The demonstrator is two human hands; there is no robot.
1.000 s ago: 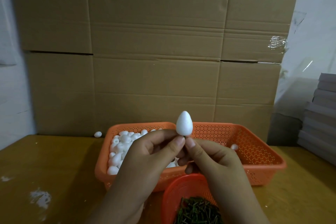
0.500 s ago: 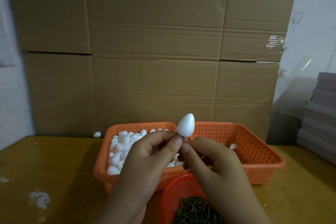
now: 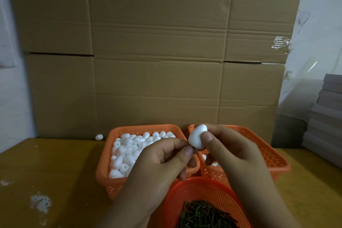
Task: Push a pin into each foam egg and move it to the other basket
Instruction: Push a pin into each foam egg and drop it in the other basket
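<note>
The fingers of the left hand [image 3: 162, 161] are curled, thumb and forefinger pressed together at the edge of the foam egg [image 3: 197, 139]; whatever they pinch there is too small to make out. The right hand [image 3: 229, 152] grips the egg between its thumb and curled fingers, holding it in the air above the gap between the two baskets.

At far left, a lone white egg [image 3: 99, 137] lies on the wooden table [image 3: 46, 163], close to the cardboard wall [image 3: 157, 52], whose brown sheets are creased and seamed. The tabletop is a dull yellow-brown with pale, chalky smears near its front left.

The left basket [image 3: 111, 181] is orange plastic, rectangular, its walls perforated with small holes. It is heaped with smooth, matte white eggs [image 3: 127, 146]; the left hand covers its right part.

The held egg is smooth, rounded and matte.

The right basket [image 3: 273, 161], of the same make, is mostly hidden behind the right hand, with only a scrap of white showing inside.

Nearest the camera, a round orange mesh bowl [image 3: 203, 189] holds a tangle of thin dark pins [image 3: 207, 214]; the frame cuts off its lower part. At far right stands a stack of flat grey boards [image 3: 325, 116], cropped by the edge.
</note>
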